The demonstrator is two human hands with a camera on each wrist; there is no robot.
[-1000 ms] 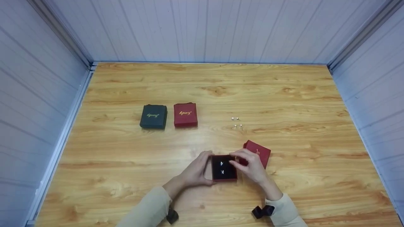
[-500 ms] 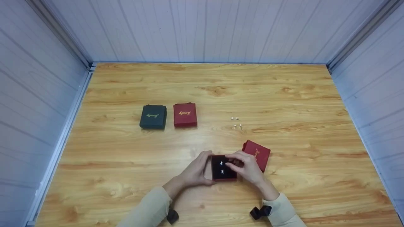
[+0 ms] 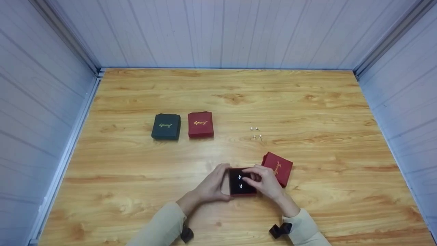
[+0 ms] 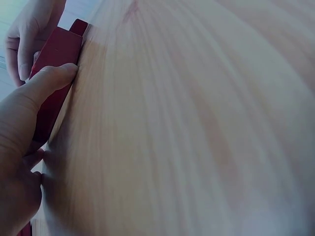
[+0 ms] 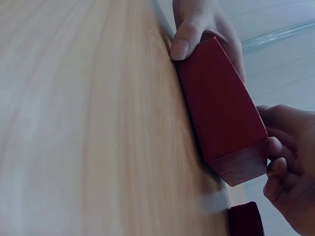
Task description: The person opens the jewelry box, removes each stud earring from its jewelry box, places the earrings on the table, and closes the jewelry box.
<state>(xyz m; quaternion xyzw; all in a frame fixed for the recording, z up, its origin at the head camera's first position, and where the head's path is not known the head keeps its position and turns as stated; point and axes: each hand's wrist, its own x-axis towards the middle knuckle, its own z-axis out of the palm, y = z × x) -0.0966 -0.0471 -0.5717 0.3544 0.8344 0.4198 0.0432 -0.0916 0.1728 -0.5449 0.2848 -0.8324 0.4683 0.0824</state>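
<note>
A small red jewelry box [image 3: 243, 195] with a black insert sits lidless near the front of the table. My left hand [image 3: 211, 184] grips it from the left, fingers behind and thumb at the near edge. In the right wrist view the thumb of that hand presses a corner of the red side wall [image 5: 221, 101]. Two silvery star-like earrings [image 3: 240, 186] lie in the insert, one above the other. Over the box's right half is my right hand [image 3: 268, 182], its thumb and forefinger apart beside the upper earring. That hand's other fingers are bent and hide part of the insert.
A red lid [image 3: 285, 165] with gold lettering lies tilted just right of the box, partly behind my right hand. Farther back are a dark green box [image 3: 166, 125], another red box [image 3: 200, 124], and several small stud earrings [image 3: 261, 136]. Panelled walls enclose the table.
My right hand has moved left, from the box's right edge to over the insert near the upper earring. The left hand and box have stayed put.
</note>
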